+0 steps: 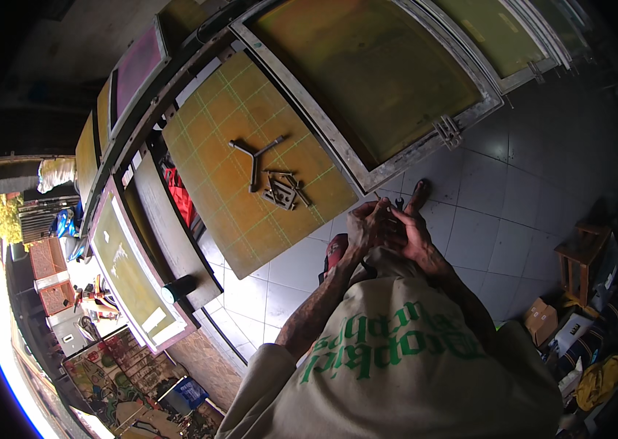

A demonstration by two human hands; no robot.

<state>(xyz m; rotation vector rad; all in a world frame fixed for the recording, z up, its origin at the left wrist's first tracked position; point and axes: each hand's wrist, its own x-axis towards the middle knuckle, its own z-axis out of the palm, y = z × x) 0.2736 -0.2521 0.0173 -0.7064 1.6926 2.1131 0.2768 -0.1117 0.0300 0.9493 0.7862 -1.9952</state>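
My two hands are close together in front of my shirt, past the near corner of the grid-marked board. My left hand is closed, its fingertips pinched on something too small to make out. Beside it, my right hand has its fingers curled. The open jaw of a small wrench pokes out by that hand's fingertips; the rest of it is hidden. On the board lie a three-armed Y-shaped socket wrench and a loose pile of metal bolts.
A large framed printing screen is held beyond the board, with a metal clamp at its corner. Another framed screen sits at left. A wooden stool and a cardboard box stand right on the tiled floor.
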